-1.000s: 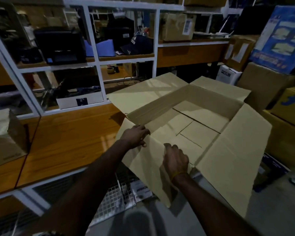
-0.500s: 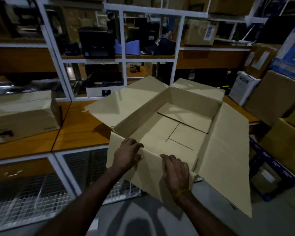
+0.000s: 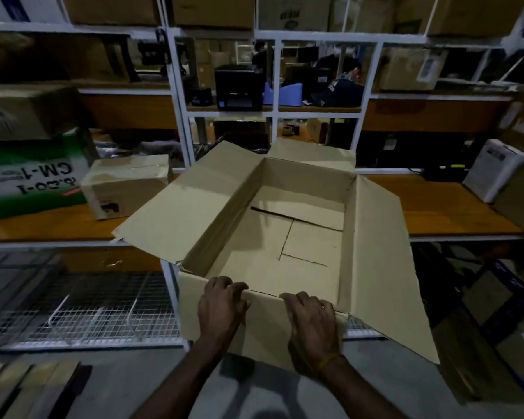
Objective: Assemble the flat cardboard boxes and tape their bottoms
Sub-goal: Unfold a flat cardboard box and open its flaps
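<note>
A large open cardboard box (image 3: pixel 372 243) fills the middle of the head view, its top flaps spread outward and its bottom flaps folded flat inside. The near flap hangs down toward me. My left hand (image 3: pixel 221 306) grips the near rim at its left part, fingers curled over the fold. My right hand (image 3: pixel 310 320) grips the same rim further right, a yellow band on its wrist. No tape shows on the bottom seams from this side.
White metal shelving (image 3: pixel 179 122) with wooden boards stands behind the box. A small closed carton (image 3: pixel 124 186) and a green-and-white carton (image 3: pixel 28 179) sit on the left shelf, a white package (image 3: pixel 493 167) on the right. Wire mesh (image 3: pixel 82 313) lies low left, stacked cartons low right.
The box has swung round so its long side runs away from me and moved right along the shelving. Both hands have slid onto the fold of the near rim.
</note>
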A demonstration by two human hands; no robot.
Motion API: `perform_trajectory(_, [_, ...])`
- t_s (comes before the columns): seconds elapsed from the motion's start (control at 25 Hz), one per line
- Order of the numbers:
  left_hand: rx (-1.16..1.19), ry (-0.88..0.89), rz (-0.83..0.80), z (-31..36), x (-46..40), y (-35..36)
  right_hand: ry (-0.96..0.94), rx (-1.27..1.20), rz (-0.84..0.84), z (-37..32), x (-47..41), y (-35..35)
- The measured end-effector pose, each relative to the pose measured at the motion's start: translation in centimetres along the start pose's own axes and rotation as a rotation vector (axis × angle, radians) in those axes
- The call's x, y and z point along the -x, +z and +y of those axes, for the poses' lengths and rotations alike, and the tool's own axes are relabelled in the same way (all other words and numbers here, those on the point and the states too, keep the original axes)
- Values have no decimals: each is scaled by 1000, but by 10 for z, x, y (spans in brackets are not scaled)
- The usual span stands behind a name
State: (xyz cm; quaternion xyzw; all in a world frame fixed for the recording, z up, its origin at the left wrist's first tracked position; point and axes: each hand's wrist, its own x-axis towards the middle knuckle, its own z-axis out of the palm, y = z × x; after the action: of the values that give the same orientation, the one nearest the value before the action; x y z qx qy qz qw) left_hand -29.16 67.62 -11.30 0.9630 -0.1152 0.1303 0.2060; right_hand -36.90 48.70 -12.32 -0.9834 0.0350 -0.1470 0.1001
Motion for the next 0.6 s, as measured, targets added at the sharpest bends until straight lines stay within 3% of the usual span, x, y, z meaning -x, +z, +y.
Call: perform_trajectory(0.6, [-26, -246, 82, 0, 62, -19, -173, -11, -110, -1, 9, -4])
